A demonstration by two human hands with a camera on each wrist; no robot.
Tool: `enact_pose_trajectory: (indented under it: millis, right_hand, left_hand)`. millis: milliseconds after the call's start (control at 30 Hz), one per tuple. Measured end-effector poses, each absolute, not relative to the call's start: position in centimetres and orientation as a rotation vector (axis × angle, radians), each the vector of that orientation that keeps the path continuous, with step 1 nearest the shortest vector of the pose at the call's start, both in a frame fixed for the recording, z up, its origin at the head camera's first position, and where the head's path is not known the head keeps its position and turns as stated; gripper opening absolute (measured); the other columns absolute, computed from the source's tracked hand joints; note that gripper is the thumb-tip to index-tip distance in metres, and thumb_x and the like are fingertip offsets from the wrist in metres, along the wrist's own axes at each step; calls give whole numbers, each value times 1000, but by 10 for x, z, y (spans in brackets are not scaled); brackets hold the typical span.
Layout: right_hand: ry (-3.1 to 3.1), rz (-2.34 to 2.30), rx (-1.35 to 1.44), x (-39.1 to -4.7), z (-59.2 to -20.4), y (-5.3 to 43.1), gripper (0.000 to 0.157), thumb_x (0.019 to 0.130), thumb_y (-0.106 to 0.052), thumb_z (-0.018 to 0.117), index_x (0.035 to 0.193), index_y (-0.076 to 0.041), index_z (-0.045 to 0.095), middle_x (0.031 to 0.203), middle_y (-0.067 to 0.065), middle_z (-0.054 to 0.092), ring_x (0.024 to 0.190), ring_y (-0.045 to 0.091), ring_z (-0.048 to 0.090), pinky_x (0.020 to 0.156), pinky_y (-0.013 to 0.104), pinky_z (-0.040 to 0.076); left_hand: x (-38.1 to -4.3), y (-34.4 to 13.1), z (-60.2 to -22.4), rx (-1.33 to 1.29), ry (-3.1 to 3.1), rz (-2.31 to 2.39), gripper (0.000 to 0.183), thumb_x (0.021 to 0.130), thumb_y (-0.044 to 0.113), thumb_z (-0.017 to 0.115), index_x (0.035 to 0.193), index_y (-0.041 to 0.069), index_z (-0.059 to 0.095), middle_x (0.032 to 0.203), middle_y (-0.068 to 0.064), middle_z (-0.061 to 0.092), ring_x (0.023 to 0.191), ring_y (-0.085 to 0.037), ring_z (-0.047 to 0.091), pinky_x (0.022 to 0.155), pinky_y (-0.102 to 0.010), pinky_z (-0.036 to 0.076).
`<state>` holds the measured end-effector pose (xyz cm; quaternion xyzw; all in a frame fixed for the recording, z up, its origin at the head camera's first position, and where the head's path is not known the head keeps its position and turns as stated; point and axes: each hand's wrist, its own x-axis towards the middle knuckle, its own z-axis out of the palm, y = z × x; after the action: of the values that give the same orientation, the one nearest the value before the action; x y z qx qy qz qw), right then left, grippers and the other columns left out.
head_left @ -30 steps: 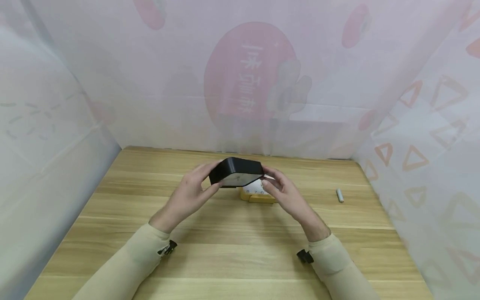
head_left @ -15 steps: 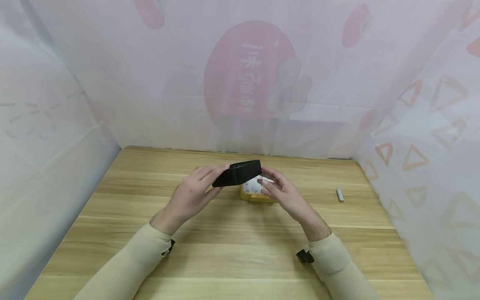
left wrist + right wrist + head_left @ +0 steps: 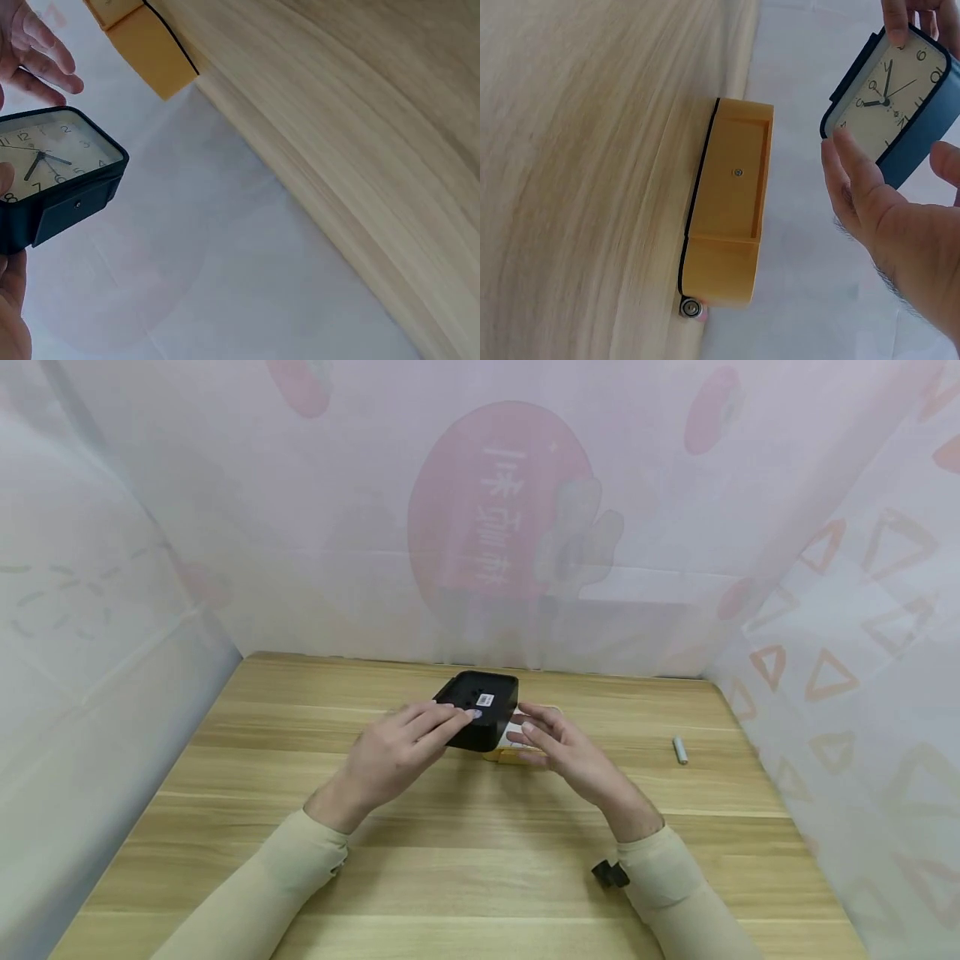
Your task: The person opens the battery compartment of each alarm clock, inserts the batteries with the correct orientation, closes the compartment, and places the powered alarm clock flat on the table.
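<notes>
A black alarm clock is held up over the table in my left hand, its back with a small white label turned up toward the head camera. The left fingers lie across that back, and the thumb rests on the white dial, which shows in both wrist views. My right hand is beside the clock's right edge, fingers loosely spread and gripping nothing. Behind the hands a yellow clock with a white dial stands on the table, partly covered by the black clock and the right fingers.
A small pale battery lies on the wooden table to the right. Printed white sheeting hangs as walls at the back and both sides.
My left hand has turned the black clock over, from its dial partly showing to its back facing up. The right fingers, earlier at its edge, are now slightly apart from it.
</notes>
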<state>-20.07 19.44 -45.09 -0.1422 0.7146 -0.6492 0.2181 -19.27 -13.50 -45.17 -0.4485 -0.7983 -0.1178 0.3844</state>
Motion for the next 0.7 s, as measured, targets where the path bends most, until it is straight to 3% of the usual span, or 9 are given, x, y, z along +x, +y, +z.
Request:
enact_pose_trajectory:
  millis: [133, 433, 567, 700]
  right_hand:
    - [1883, -1808, -359, -201, -450, 195, 70, 129, -32, 49, 186, -3, 23, 190, 27, 35, 171, 53, 47, 133, 51, 56]
    - [1763, -1860, -216, -201, -447, 193, 70, 129, -34, 46, 186, -3, 21, 187, 29, 38, 166, 44, 57, 132, 47, 58]
    - [1715, -1892, -156, -200, -447, 191, 68, 129, -31, 46, 185, 1, 23, 177, 30, 49, 148, 28, 71, 129, 45, 60]
    - [1697, -1905, -136, -199, -448, 190, 68, 129, -30, 46, 184, 2, 23, 166, 22, 58, 136, 19, 75, 131, 49, 58]
  left_hand:
    - [-192, -133, -453, -1169, -2004, -199, 56, 105, -2, 83, 158, 12, 73, 134, -4, 84, 119, -25, 82, 102, -38, 74]
    - [-190, -127, -459, -1223, -1963, -116, 58, 105, -5, 77, 160, 14, 73, 137, -4, 85, 122, -23, 81, 103, -36, 73]
    - [-191, -124, -462, -1234, -1931, -96, 60, 101, -6, 82, 158, 13, 75, 136, -4, 85, 120, -23, 81, 100, -35, 73]
    - [-190, -122, -463, -1242, -1899, -67, 68, 92, -6, 92, 156, 12, 76, 140, -2, 86, 120, -22, 82, 100, -35, 73]
